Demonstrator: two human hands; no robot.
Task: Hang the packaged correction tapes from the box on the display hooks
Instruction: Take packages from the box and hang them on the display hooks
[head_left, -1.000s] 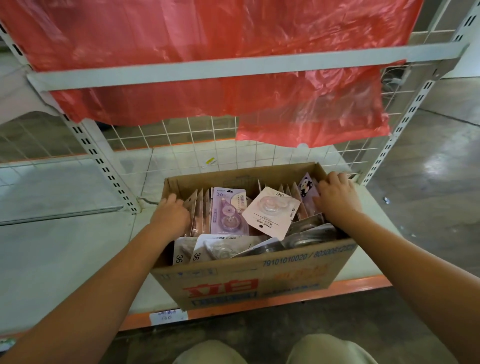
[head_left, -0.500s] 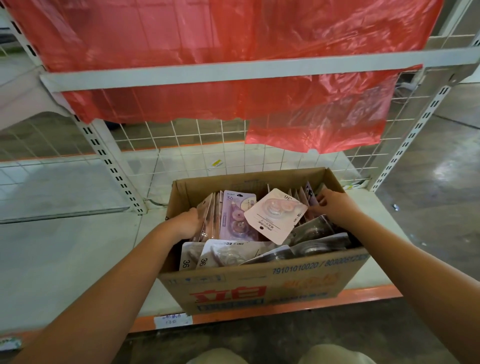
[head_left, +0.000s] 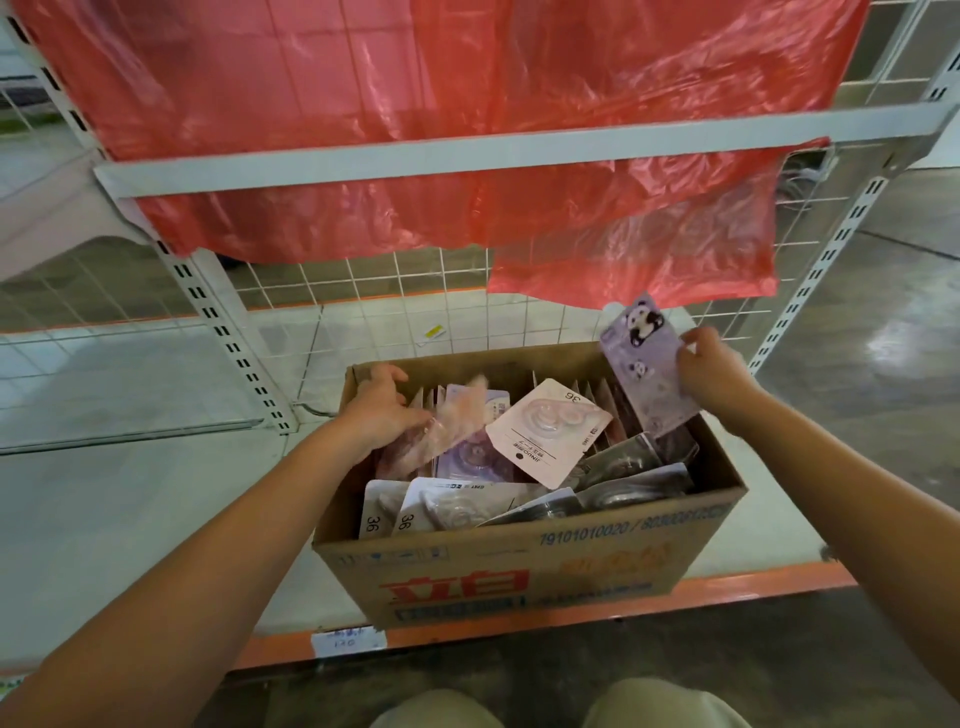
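Panda-print correction tape pack: being lifted above the cardboard box at its right rear corner, pinched by the right hand. Judged light, stiff-carded, slippery; best gripped at card edge. A blurred pink pack is being grasped by the left hand inside the box.

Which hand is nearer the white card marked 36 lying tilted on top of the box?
Left. The left hand grips a blurred pinkish packet right beside the white card. The right hand holds a purple panda packet up over the box's far right corner.
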